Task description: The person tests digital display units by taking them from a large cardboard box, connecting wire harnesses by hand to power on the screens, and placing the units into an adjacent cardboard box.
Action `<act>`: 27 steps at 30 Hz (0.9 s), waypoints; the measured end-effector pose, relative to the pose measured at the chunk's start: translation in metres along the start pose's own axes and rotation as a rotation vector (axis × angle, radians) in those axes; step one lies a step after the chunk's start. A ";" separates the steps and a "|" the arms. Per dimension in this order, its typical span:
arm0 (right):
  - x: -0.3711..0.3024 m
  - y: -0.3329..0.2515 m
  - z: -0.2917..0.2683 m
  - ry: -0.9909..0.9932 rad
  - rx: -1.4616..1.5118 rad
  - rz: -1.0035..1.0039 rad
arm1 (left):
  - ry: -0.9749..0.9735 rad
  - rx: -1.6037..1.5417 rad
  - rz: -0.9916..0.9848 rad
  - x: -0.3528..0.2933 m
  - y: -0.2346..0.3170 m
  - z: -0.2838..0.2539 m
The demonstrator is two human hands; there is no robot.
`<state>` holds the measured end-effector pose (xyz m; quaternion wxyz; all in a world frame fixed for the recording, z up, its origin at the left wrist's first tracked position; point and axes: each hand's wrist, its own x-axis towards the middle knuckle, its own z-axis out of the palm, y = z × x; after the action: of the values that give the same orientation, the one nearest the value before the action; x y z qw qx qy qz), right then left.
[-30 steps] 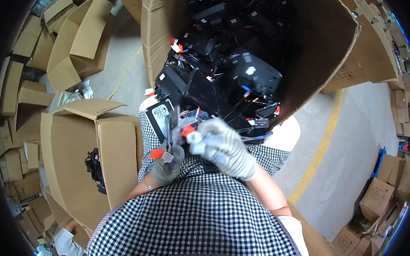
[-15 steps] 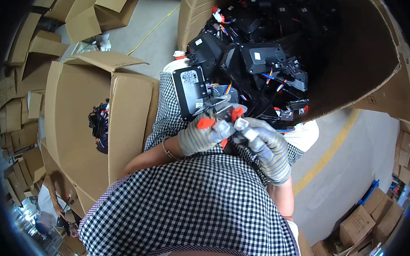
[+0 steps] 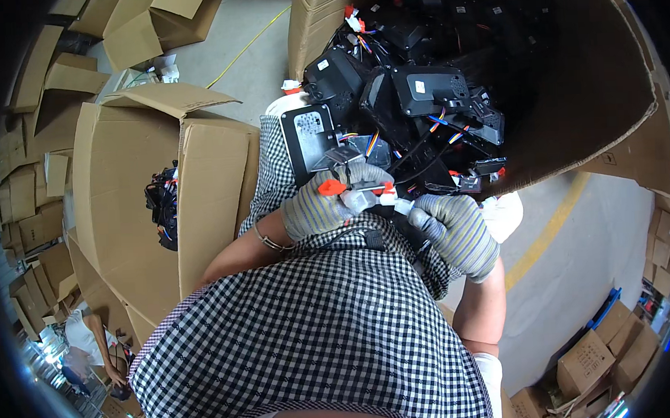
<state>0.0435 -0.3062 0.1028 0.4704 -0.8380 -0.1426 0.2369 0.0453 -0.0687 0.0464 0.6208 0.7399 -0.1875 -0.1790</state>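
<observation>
Grey striped gloves cover both of my hands over my lap. My left hand point(image 3: 314, 210) is closed on a bunch of wire connectors, where a red connector point(image 3: 332, 187), a clear white plug point(image 3: 358, 200) and a red-and-white connector point(image 3: 387, 195) stick out. Between the finger and thumb of my right hand point(image 3: 462, 233) is a small white connector point(image 3: 404, 207), its tip close to the red-and-white one; whether they touch I cannot tell. Just beyond my left fingers is a small dark box-shaped part point(image 3: 344, 155). A black-framed flat unit point(image 3: 309, 141) lies farther off, by my leg.
A large open carton point(image 3: 600, 123) ahead holds many black units point(image 3: 431, 89) with coloured wires. Left of me, another carton point(image 3: 218, 184) contains a dark cable bundle point(image 3: 163, 205). More cartons point(image 3: 585, 362) stand around. Another person point(image 3: 90, 339) bends at the lower left.
My right hand has moved to the right, away from my left hand, with the white connector in its fingers. My left hand has shifted slightly left.
</observation>
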 end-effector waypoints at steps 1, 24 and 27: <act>0.002 0.003 -0.002 -0.041 0.061 -0.004 | -0.068 0.102 -0.025 0.001 0.003 -0.002; 0.111 0.070 -0.030 0.550 -0.935 -0.021 | -0.224 0.331 0.128 0.003 0.008 0.001; 0.124 0.091 -0.038 0.603 -0.835 -0.106 | -0.286 0.302 0.143 -0.005 0.008 -0.002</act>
<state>0.1702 -0.3229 0.0095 0.1274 -0.9770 -0.1253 -0.1166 0.0417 -0.0664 0.0549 0.4810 0.7764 -0.3504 -0.2075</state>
